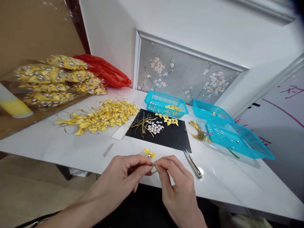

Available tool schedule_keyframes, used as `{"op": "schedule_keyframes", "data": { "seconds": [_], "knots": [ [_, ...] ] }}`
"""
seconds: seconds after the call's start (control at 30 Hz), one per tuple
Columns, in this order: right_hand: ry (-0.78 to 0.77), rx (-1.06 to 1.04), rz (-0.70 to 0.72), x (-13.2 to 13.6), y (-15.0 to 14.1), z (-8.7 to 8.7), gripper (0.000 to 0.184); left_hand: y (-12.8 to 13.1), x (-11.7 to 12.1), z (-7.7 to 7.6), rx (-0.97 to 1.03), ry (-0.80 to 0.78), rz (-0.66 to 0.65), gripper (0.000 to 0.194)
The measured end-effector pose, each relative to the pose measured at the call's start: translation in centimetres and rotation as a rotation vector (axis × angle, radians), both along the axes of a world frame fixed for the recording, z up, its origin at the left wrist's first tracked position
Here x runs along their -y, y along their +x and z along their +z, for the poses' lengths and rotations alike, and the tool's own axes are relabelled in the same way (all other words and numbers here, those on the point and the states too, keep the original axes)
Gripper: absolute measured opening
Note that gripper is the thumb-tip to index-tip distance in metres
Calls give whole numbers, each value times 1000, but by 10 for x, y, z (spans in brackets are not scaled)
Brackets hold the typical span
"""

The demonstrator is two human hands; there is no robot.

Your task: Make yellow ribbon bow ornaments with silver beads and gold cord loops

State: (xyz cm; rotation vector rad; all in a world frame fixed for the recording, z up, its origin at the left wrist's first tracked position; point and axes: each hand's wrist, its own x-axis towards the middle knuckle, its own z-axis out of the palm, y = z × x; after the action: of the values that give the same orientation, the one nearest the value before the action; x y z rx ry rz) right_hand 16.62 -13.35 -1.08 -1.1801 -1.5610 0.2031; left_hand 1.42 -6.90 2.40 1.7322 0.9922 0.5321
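Observation:
My left hand (127, 172) and my right hand (177, 182) meet near the table's front edge, both closed in a pinch. Between their fingertips runs a thin gold cord (154, 172), partly hidden by the fingers. Just beyond the fingertips sits a small yellow bow (149, 152) with a silver bead (148, 155) under it; whether it is joined to the cord I cannot tell. Nail clippers (193, 164) lie to the right of my right hand. A black mat (175, 137) ahead carries loose gold cords (142, 124), silver beads (155, 127) and yellow bows (169, 120).
A heap of yellow bows on cords (106, 117) lies left, before filled clear bags (45, 74) and a red plastic bag (106, 71). Blue baskets (166, 96) stand at the back and right, near a cord bundle (200, 134). A framed picture (182, 69) leans behind.

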Motion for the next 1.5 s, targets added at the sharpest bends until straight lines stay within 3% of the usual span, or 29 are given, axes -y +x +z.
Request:
{"op": "schedule_keyframes", "data": {
  "seconds": [0.3,0.57,0.77,1.03,1.23,1.4,1.5],
  "knots": [
    [-78,-68,19,0,0,-1,22,0,-3,0,-2,-8,-32,26],
    [-118,-43,14,0,-2,-2,21,-4,-4,-12,-30,461,-35,23],
    [-159,-45,24,1,-2,0,21,-6,-4,-15,-6,601,-72,23],
    [-233,-95,32,3,-1,1,19,-5,-6,-9,-89,545,-18,23],
    [-199,-163,10,-1,-7,-3,14,-3,-6,-8,-60,459,-3,25],
    [-160,-100,-25,-1,-6,-3,18,-5,-5,-8,-67,328,-16,19],
    [-158,-55,-35,1,-5,-2,18,-7,-3,-9,-70,332,33,19]
  ]
}}
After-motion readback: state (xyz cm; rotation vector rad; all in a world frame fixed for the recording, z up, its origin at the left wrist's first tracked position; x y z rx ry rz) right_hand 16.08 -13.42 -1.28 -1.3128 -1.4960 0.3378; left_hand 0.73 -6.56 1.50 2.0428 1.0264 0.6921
